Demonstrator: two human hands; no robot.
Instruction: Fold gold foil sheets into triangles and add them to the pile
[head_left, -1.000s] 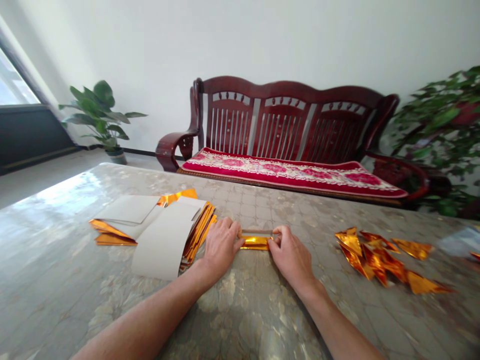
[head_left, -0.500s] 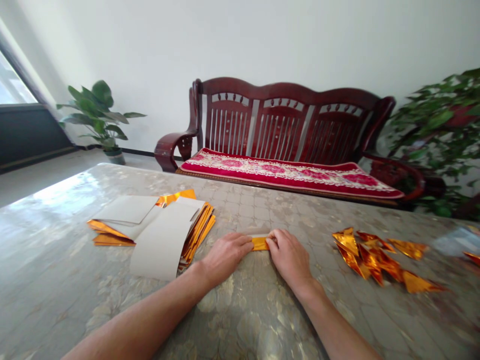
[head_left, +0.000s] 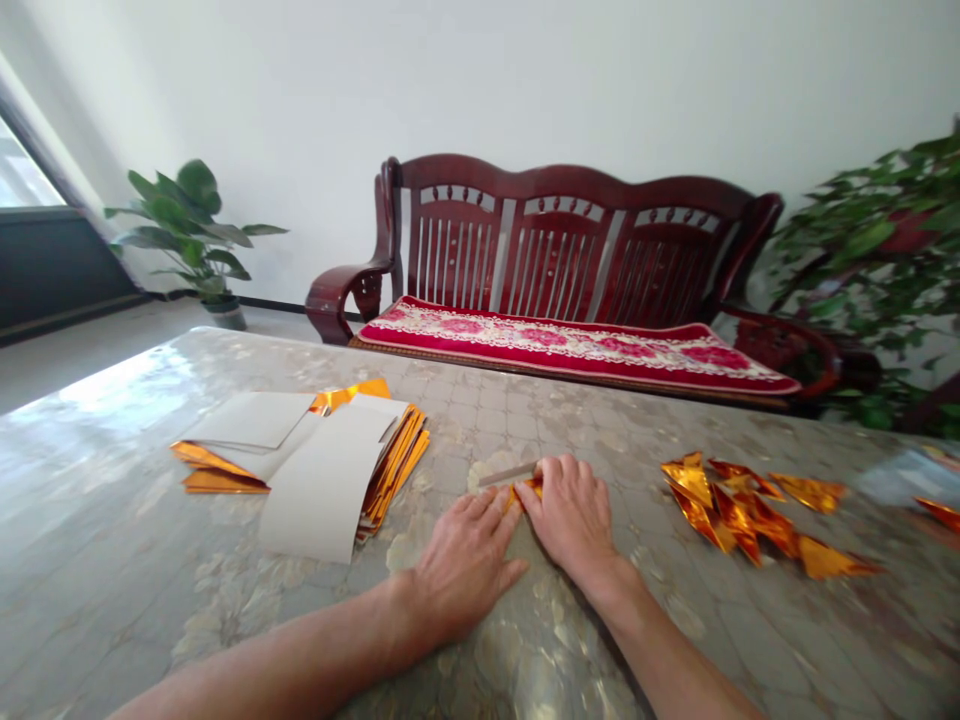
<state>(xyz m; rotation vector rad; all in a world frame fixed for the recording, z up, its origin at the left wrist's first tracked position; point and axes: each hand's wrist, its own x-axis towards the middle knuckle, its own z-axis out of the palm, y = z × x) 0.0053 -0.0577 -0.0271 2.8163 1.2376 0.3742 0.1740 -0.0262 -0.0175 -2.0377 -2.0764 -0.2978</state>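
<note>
A small sheet of gold foil paper (head_left: pixel 530 489), folded, lies on the table between my hands, with a grey-white edge strip (head_left: pixel 508 474) showing beyond it. My left hand (head_left: pixel 471 550) lies flat over its left part, fingers stretched out and thumb spread to the side. With curled fingers and the thumb pressed down, my right hand (head_left: pixel 571 508) grips the right end. Most of the paper is hidden under the fingers. To the left is a pile of foil paper sheets (head_left: pixel 322 485), grey-white sides up. Several folded gold foil pieces (head_left: pixel 754 515) lie to the right.
The table (head_left: pixel 247 620) has a patterned, glossy cover. A clear plastic bag (head_left: pixel 904 475) lies at its right side. Behind the table stands a dark red wooden bench (head_left: pixel 555 250) with a floral seat cover (head_left: pixel 570 340). Potted plants (head_left: pixel 191 225) flank the bench.
My left hand has slid down and flattened over the paper, its thumb spreading out. The foil strip has tilted and is now mostly covered. My right hand still grips its right end.
</note>
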